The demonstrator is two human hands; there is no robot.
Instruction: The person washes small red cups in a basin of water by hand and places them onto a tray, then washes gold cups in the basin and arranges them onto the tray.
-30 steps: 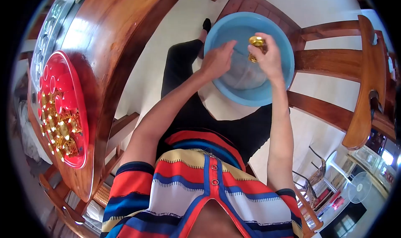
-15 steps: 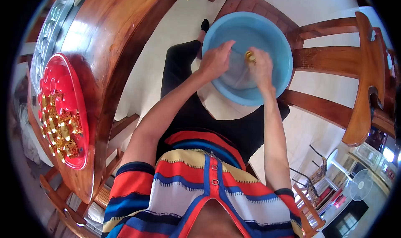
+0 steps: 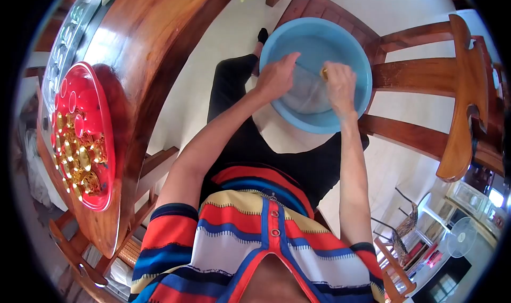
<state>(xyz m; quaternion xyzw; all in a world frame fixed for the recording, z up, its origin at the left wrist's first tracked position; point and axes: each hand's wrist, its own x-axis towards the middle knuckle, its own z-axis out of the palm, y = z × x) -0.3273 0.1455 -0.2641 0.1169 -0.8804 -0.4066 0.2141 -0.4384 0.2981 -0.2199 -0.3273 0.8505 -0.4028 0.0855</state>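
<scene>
A light blue basin (image 3: 363, 98) with water in it rests on a wooden chair seat. Over its right part is my right hand (image 3: 340, 84), its fingers wrapped round a small gold object (image 3: 324, 74) that shows only at the fingertips. My left hand (image 3: 276, 79) is over the basin's left side, apart from the right. Its fingers are pressed together, and what they may hold is too small to make out.
On the wooden table (image 3: 143, 31) at left stands a red tray (image 3: 109, 159) with several gold pieces and red cups. Beside it is a clear tray (image 3: 66, 34) with glassware. The chair's back (image 3: 458, 106) rises right of the basin. A fan (image 3: 461, 237) is at the lower right.
My right hand has turned over and lowered, so its fingers now cover most of the gold object. My left hand has hardly moved.
</scene>
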